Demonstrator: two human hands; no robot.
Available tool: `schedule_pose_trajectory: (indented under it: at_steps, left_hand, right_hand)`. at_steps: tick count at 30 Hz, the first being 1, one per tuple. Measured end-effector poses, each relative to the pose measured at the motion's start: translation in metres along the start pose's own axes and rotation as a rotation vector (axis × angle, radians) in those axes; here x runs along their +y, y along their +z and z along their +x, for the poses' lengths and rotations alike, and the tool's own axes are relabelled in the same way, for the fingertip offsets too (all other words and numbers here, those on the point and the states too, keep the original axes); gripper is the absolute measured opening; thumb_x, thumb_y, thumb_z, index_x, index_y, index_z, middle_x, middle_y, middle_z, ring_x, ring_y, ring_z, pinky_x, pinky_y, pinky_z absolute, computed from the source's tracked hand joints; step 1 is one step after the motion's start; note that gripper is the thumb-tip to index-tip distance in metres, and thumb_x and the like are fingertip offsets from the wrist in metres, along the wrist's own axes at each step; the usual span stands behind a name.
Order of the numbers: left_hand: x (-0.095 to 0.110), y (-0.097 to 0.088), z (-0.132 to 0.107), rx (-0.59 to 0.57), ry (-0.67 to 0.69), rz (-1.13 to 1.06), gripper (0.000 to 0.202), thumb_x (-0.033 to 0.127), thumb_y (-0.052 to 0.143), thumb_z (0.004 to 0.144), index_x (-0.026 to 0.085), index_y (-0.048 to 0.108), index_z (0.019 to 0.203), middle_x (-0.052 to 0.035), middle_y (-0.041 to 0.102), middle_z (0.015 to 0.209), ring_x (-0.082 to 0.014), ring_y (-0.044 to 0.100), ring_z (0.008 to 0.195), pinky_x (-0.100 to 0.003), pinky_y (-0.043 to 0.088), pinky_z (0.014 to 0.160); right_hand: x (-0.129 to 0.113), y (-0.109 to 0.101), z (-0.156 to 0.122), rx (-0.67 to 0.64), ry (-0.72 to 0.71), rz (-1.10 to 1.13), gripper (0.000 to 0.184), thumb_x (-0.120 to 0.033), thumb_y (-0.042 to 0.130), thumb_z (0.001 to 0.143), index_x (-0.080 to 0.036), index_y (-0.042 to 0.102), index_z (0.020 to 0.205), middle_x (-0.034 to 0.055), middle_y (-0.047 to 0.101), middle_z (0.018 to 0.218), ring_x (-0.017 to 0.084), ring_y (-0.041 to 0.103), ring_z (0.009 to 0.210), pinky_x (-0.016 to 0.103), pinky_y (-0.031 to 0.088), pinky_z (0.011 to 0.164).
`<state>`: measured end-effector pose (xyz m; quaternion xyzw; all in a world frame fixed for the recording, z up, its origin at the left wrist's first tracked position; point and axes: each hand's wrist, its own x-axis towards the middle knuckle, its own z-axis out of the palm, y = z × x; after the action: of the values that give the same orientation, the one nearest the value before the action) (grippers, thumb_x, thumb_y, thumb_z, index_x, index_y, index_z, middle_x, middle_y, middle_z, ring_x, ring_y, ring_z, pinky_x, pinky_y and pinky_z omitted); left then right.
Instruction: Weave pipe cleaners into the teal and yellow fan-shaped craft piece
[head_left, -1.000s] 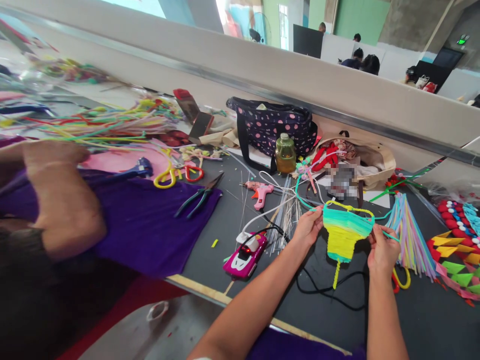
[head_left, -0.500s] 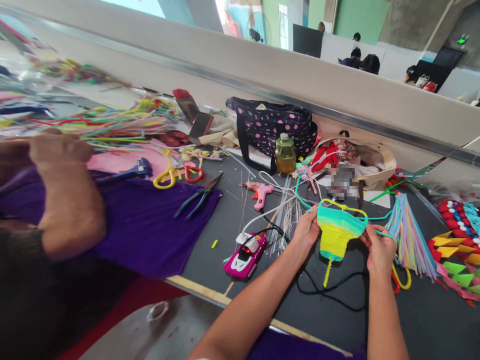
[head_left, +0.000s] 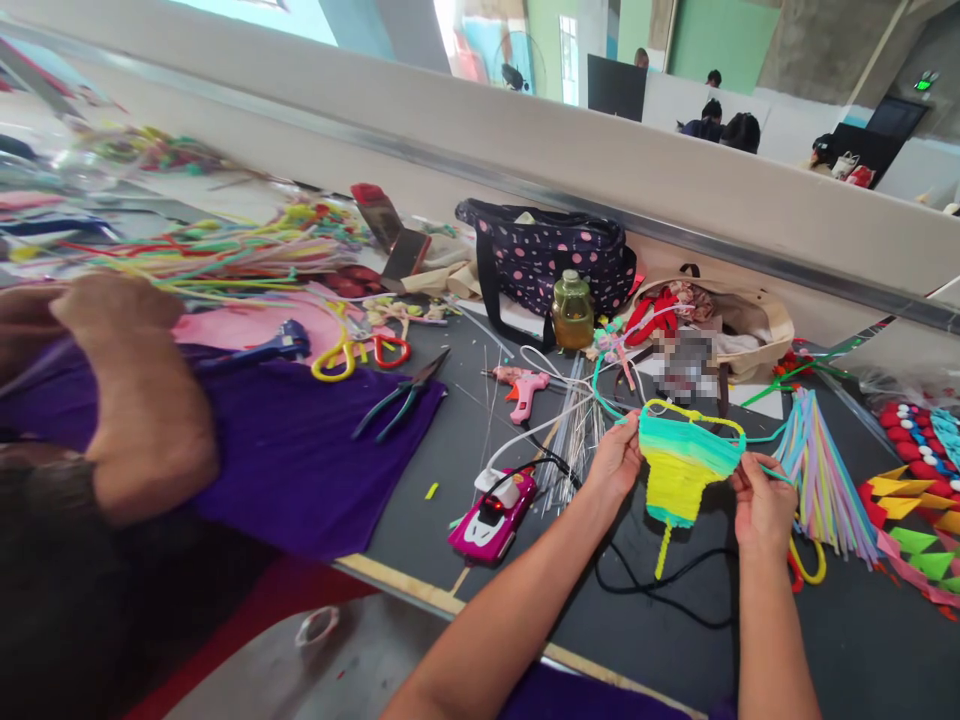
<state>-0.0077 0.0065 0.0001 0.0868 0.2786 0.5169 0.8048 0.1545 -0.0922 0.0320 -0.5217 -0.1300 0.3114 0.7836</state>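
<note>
I hold a small woven piece (head_left: 684, 465) made of pipe cleaners, teal at the top and yellow below, with a yellow stem hanging down. My left hand (head_left: 616, 458) pinches its left edge with the fingers closed. My right hand (head_left: 761, 503) grips its right edge, where a thin teal pipe cleaner runs off. The piece hangs just above the dark table (head_left: 480, 440).
A pink toy car (head_left: 493, 513), pink glue gun (head_left: 523, 387), pliers (head_left: 401, 397), yellow and red scissors (head_left: 360, 352), a polka-dot bag (head_left: 551, 255), a bottle (head_left: 572, 310) and bundled pastel pipe cleaners (head_left: 821, 470) lie about. Another person's arm (head_left: 135, 400) rests on purple cloth (head_left: 300, 450) at left.
Both hands and the woven piece shifted slightly left and back again, staying in the same grip. The other person's arm barely moved.
</note>
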Motion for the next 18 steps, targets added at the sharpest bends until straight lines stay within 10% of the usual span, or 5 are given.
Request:
schedule_pose_trajectory:
  at_steps: [18]
  left_hand:
    - [0.001,0.009,-0.011,-0.142,-0.024,-0.020,0.021,0.016,0.077,0.069,0.011,0.066,0.086,-0.0027,0.072,0.075,-0.0102,0.065,0.061,-0.018,0.053,0.059]
  right_hand:
    - [0.008,-0.015,0.011,-0.108,0.236,0.209,0.026,-0.020,0.080,0.058,-0.019,0.056,0.067,-0.0069,0.065,0.066,0.007,0.053,0.049,0.020,0.041,0.046]
